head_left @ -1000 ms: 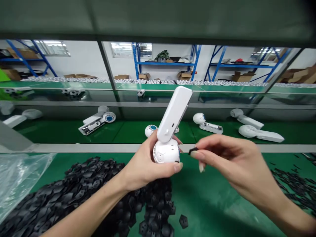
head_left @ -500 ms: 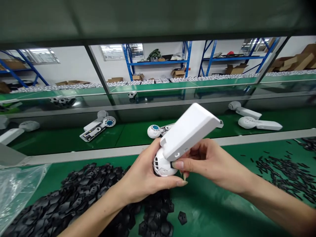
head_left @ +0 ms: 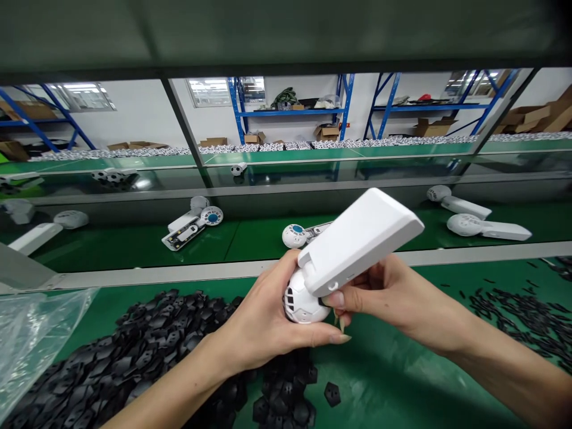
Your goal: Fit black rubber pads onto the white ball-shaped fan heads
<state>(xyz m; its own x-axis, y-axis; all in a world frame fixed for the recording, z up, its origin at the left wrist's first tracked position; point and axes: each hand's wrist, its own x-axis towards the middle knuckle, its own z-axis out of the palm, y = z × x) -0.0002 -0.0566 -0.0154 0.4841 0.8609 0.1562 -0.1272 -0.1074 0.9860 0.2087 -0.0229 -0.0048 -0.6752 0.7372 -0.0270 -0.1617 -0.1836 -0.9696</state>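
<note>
White plastic device (head_left: 357, 241) — a ball end joined to a flat paddle — held up over the green counter (head_left: 393, 381), tilted, paddle pointing up and to the right. Left hand (head_left: 261, 319) closed round the ball end (head_left: 301, 305), fingers running underneath, thumb up by the base of the paddle. Right hand (head_left: 388, 295) closed in at the joint, thumb against the paddle's underside, other fingers curled behind it. Dark sliver (head_left: 322, 302) at the seam beside the right thumb — cannot tell whether it is pinched or sits in the seam. Attention is on that joint.

Heap of black plastic pieces (head_left: 147, 339) under the left forearm, one loose piece (head_left: 332, 394) just off it. Thin black strips (head_left: 513, 304) scattered on the right. Clear plastic bag (head_left: 36, 345) at the counter's left end.

Farther off, a green belt (head_left: 250, 247) carries more white devices (head_left: 487, 226), one lying open (head_left: 183, 232). Blue shelving (head_left: 290, 112) beyond.
</note>
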